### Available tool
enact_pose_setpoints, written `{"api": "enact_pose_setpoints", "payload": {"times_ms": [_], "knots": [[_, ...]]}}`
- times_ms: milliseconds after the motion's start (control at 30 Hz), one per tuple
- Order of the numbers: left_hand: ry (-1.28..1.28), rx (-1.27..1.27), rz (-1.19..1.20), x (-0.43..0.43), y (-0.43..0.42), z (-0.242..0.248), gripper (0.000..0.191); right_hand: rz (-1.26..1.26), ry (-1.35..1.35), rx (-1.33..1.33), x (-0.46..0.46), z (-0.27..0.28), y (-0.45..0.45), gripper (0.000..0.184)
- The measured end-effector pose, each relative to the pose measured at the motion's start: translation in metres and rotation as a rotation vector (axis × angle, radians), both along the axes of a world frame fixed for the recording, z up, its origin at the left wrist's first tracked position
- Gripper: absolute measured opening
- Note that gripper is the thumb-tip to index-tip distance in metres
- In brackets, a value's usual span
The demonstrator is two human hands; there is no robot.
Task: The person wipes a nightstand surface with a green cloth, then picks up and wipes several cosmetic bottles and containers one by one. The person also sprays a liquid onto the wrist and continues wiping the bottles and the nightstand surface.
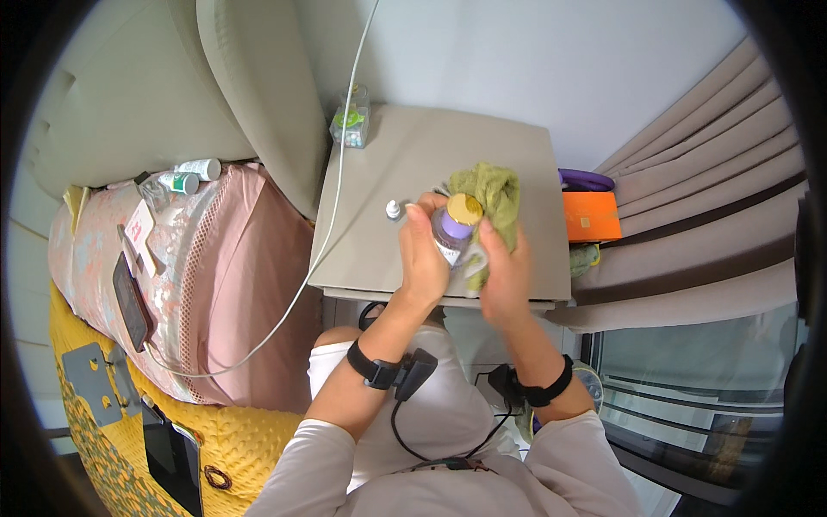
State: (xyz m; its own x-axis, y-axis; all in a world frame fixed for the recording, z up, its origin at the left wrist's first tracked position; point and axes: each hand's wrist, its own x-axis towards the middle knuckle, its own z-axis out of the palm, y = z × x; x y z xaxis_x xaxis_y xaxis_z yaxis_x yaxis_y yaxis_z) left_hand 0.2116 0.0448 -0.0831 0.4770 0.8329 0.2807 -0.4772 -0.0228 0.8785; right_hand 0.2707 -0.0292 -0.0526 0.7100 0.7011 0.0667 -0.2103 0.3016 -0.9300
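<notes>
My left hand (423, 252) grips a small bottle (455, 234) with a gold cap, a purple neck and a white label. Against its right side, my right hand (505, 271) holds a crumpled green cloth (494, 194), whose folds rise behind the cap. Both hands are above the front half of a beige bedside cabinet (413, 155). Just left of my left thumb, a tiny white-capped dropper bottle (393, 210) stands on the cabinet top. A clear container of small coloured balls (351, 126) is at the back left corner.
A white cable (333, 220) crosses the cabinet's left side down to a phone (132, 300) on the pink pillow (252, 258). Two white bottles (187, 176) lie on the pillow. A tablet (171, 455) rests on the yellow blanket. An orange box (591, 216) sits right of the cabinet, beside the curtain (698, 258).
</notes>
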Motion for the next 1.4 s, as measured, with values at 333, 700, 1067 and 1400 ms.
{"api": "enact_pose_setpoints", "payload": {"times_ms": [333,700,1067,1400], "knots": [[0.265,0.256,-0.059,-0.010,-0.005,0.009,0.042,0.052,-0.091,-0.047,0.021,0.006,-0.005,0.040],[0.190,0.046,-0.549,-0.010,0.004,0.005,0.045,0.135,0.040,-0.009,0.051,0.008,-0.025,0.043],[0.241,0.583,-0.086,0.000,-0.002,-0.002,0.049,0.040,-0.005,0.054,0.044,0.015,-0.020,0.029],[0.022,-0.269,-0.652,-0.006,0.003,-0.005,0.043,0.013,-0.015,0.083,0.043,0.013,-0.019,0.026]]}}
